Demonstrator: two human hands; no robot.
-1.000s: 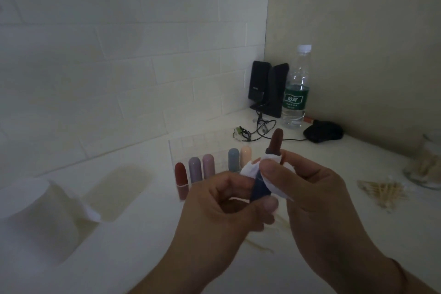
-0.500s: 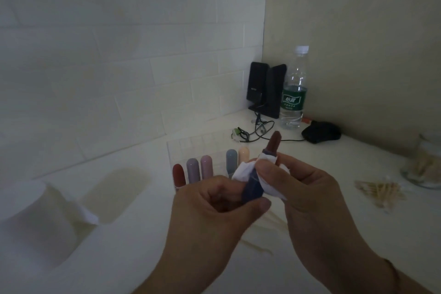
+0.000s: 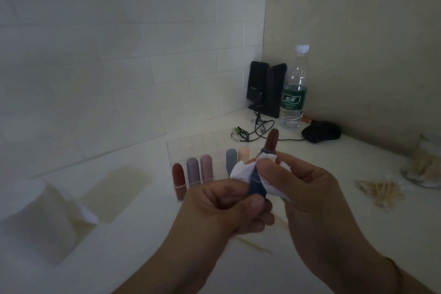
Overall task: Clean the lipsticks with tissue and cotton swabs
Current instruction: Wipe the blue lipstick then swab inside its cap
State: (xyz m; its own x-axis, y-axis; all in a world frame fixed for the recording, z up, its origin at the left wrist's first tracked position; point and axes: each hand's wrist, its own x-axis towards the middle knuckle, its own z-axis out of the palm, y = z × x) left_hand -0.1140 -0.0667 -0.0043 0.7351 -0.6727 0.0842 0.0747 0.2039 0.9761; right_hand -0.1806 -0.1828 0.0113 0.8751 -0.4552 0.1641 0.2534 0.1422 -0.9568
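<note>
My left hand (image 3: 224, 207) grips the dark blue tube of an open lipstick (image 3: 257, 186), whose brown bullet (image 3: 272, 141) points up and away. A piece of white tissue (image 3: 243, 170) is wrapped around the tube's upper part, pinched there by my right hand (image 3: 307, 191). Behind my hands, a clear organizer (image 3: 191, 144) holds several capped lipsticks (image 3: 192, 169) in red, purple, pink, blue and peach. A loose pile of cotton swabs (image 3: 379, 191) lies on the table at the right.
A tissue roll (image 3: 33, 219) stands at the left. A glass jar of swabs (image 3: 424, 164) sits at the right edge. In the far corner are a water bottle (image 3: 294, 93), black speakers (image 3: 266, 88), a black mouse (image 3: 321, 133) and cables (image 3: 253, 130). Used swabs (image 3: 253, 244) lie under my hands.
The tissue has shifted slightly around the tube as my right fingers rub it. Both hands stay almost in place, and the view has drifted a little.
</note>
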